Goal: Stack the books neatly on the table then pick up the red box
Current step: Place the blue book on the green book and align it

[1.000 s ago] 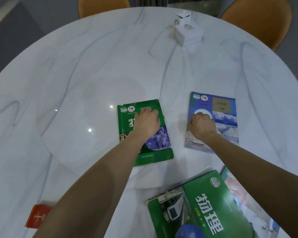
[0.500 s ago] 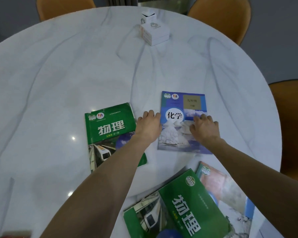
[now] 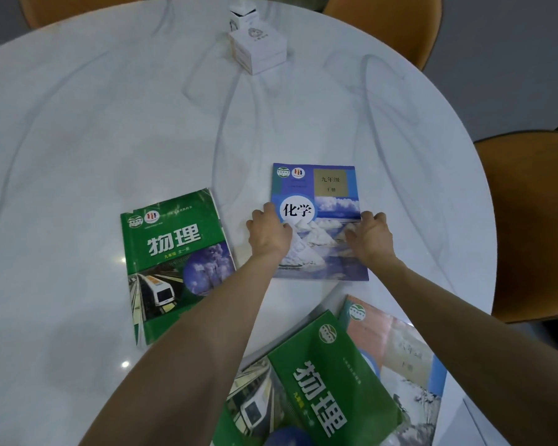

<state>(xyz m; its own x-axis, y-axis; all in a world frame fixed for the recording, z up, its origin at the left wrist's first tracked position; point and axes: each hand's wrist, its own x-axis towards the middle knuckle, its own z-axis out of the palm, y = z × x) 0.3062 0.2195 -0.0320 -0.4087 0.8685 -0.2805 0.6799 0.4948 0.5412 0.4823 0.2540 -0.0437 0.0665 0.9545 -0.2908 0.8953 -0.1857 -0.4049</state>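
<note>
A blue chemistry book (image 3: 319, 201) lies flat near the table's middle. My left hand (image 3: 268, 235) grips its left edge and my right hand (image 3: 369, 236) grips its right edge. A green physics book (image 3: 171, 252) lies to the left, untouched, with my left forearm crossing its lower right corner. A second green physics book (image 3: 322, 381) lies tilted at the near edge, on top of a pale book with an orange and blue cover (image 3: 400, 352). The red box is out of view.
The round white marble table (image 3: 110, 123) carries a stack of small white boxes (image 3: 258, 49) at its far side. Orange chairs stand around it, one at the right (image 3: 529, 220) and others (image 3: 384, 24) at the back.
My left hand left the green book and went to the blue book's left edge. My right hand slid to its right edge. The view swung right, and the red box left the frame.
</note>
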